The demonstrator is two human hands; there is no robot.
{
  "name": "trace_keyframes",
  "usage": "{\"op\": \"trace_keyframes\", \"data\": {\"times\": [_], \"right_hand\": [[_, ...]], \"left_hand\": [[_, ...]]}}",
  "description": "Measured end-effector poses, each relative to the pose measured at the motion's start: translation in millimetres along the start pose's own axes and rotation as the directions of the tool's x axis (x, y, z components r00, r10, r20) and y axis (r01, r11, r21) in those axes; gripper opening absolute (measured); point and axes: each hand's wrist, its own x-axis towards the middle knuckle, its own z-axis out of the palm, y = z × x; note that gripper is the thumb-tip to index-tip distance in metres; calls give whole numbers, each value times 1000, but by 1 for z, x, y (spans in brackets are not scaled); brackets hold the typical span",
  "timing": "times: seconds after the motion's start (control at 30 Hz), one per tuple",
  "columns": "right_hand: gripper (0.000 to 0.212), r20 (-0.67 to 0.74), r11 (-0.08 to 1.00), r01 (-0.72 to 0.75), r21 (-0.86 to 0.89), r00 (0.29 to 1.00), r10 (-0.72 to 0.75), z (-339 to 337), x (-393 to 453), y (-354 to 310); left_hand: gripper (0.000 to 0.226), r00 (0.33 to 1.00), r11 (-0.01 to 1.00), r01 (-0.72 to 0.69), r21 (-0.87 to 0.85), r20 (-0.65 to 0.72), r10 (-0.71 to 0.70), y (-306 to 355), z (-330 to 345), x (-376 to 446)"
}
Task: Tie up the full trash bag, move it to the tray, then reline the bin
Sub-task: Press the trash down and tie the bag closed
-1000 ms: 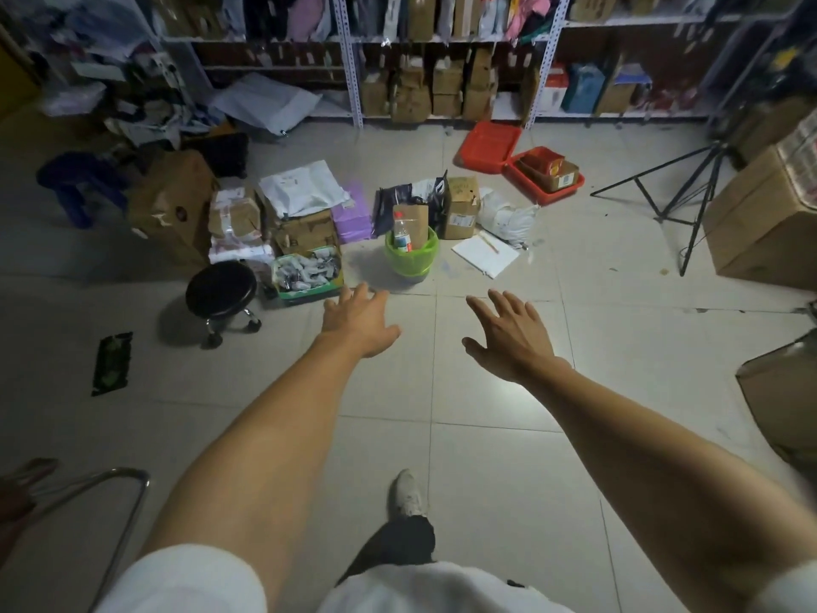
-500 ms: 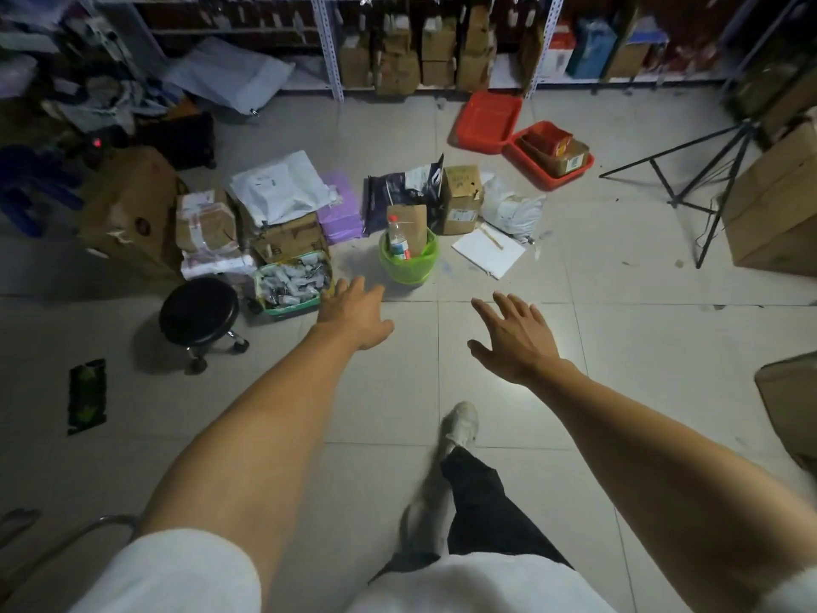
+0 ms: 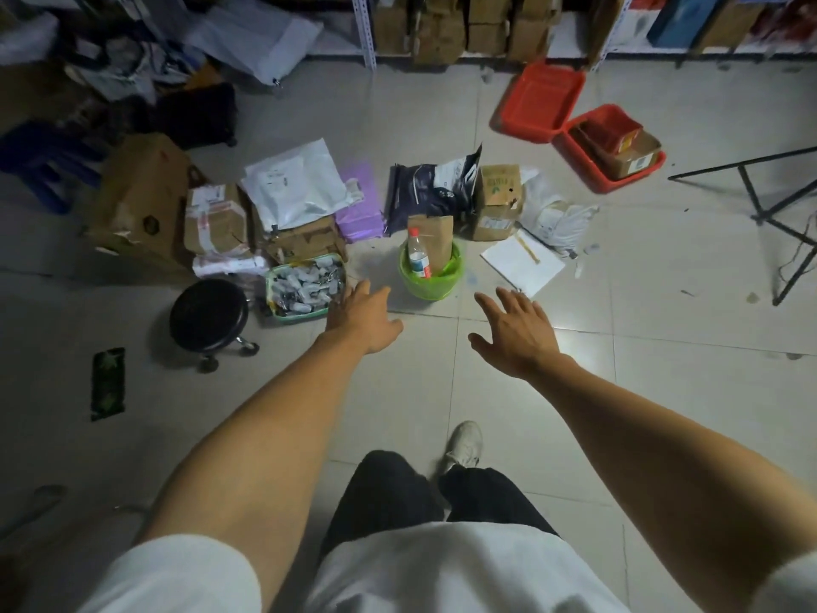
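Green bin [image 3: 431,285] — bottle [image 3: 417,254] label unreadable.

Stool [image 3: 208,315]: black round seat on casters, standing on the tiled floor [image 3: 663,391].
Green basket [image 3: 305,286]: just right of the stool, filled with small wrapped items.
Cardboard boxes [image 3: 216,219]: clustered behind the basket; a white mailer [image 3: 296,192] lies on top.
Purple package [image 3: 360,205]: just beside the mailer, on its right.
Notepad [image 3: 521,263]: white, flat on the floor, with a pencil across it.
Tripod [image 3: 769,201]: black legs spread at far right.
Dark green packet [image 3: 108,384]: flat on the floor, apart at left.
Shelving [image 3: 464,24]: along the back wall, stacked with brown boxes.
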Motion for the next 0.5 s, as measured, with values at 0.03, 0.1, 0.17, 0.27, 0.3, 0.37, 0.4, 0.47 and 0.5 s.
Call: {"op": "trace_keyframes", "data": {"times": [0.03, 0.1, 0.17, 0.27, 0.3, 0.37, 0.4, 0.47, 0.5], "right_hand": [[73, 7, 1000, 3, 4, 1000, -3, -3, 12, 2], [73, 20, 1000, 9, 8, 1000, -9, -7, 34, 5], [73, 40, 1000, 8, 10, 999, -8, -9, 56, 7], [74, 79, 1000, -9, 6, 997, 9, -7, 88, 8], [74, 88, 1000, -15, 3, 996, 15, -6, 100, 8], [74, 107, 999, -34, 2, 994, 34, -4, 126, 4], [74, 111, 999, -43, 2, 993, 43, -3, 138, 3], [73, 118, 997, -76, 11, 990, 74, 0, 172, -2], [73, 115, 996, -85, 13, 990, 83, 1, 181, -4]], "left_hand": [[71, 1000, 1000, 2, -6, 5, -2, 1, -3, 11], [70, 1000, 1000, 0, -4, 19, 0, 2, -10, 33], [69, 1000, 1000, -7, 2, 31, 7, 1, -16, 57], [69, 998, 1000, -32, -2, 46, 32, -1, -23, 95], [68, 997, 999, -46, -5, 54, 46, -3, -25, 109], [67, 995, 997, -76, -10, 59, 76, -9, -27, 138], [67, 995, 996, -88, -13, 52, 89, -12, -28, 151], [66, 992, 993, -117, -4, 53, 117, -22, -31, 186], [66, 991, 992, -126, 4, 46, 126, -25, -30, 197]]}}
